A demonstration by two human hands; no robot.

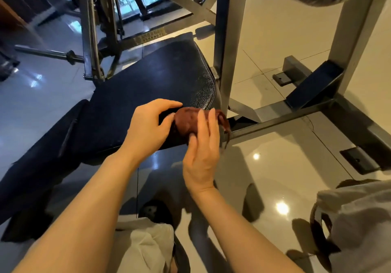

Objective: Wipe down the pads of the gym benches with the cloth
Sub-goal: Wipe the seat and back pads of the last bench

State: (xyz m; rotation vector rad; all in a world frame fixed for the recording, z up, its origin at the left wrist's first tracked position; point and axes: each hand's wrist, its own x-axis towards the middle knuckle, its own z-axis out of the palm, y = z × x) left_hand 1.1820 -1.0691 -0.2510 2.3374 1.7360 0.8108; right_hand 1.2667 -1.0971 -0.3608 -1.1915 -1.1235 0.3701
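A dark blue textured bench pad point(152, 82) slopes across the middle of the view, with a second dark pad point(38, 167) below it at the left. A bunched maroon cloth point(187, 120) sits at the near right corner of the upper pad. My left hand point(148, 128) rests on the pad with thumb and fingers curled against the cloth's left side. My right hand point(203, 147) covers the cloth from the right, its fingers fairly straight over the fabric, a loose end hanging beneath.
Grey steel uprights point(224, 50) and a cross bar point(275, 122) of the bench frame stand just right of the pad. A barbell bar point(48, 53) and more machine frame are at the back left. Glossy tiled floor point(275, 167) lies below.
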